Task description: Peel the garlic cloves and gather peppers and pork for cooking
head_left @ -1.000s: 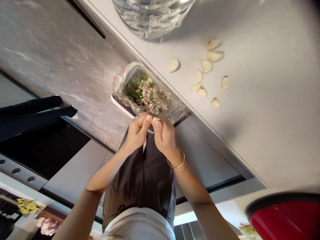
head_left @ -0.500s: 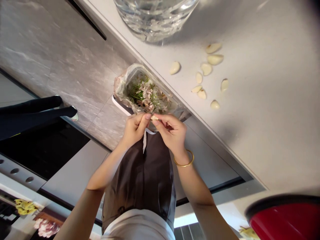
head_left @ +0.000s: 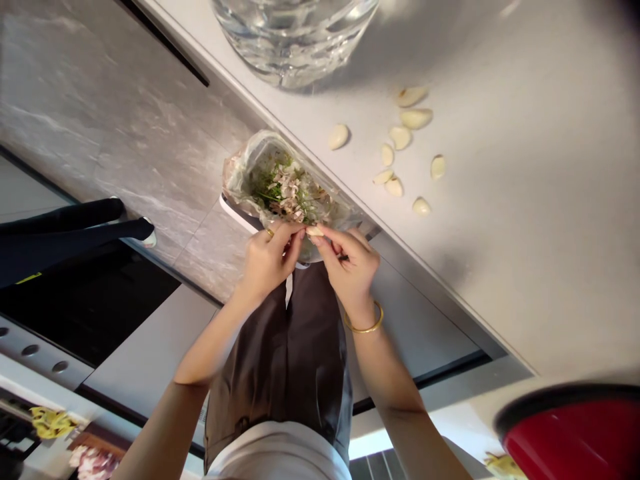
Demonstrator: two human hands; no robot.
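Both my hands meet over a bag-lined waste bin (head_left: 239, 175) on the floor, filled with garlic skins and green scraps. My right hand (head_left: 350, 267), with a gold bangle on the wrist, pinches a pale garlic clove (head_left: 314, 231) between thumb and fingertips. My left hand (head_left: 267, 260), with a ring on one finger, is closed at the same clove, its fingertips against it. Several peeled garlic cloves (head_left: 400, 137) lie on the grey counter (head_left: 525, 200) to the right of the bin.
A clear glass bowl (head_left: 293, 40) stands on the counter at the top edge. A red round object with a dark rim (head_left: 575, 440) fills the bottom right corner. Another person's dark-clad legs (head_left: 65, 230) stand on the tiled floor at the left, near an oven front (head_left: 85, 300).
My right hand has turned and opened out slightly while still pinching the clove. My left hand's fingers have curled closer to it. The view has shifted a little left.
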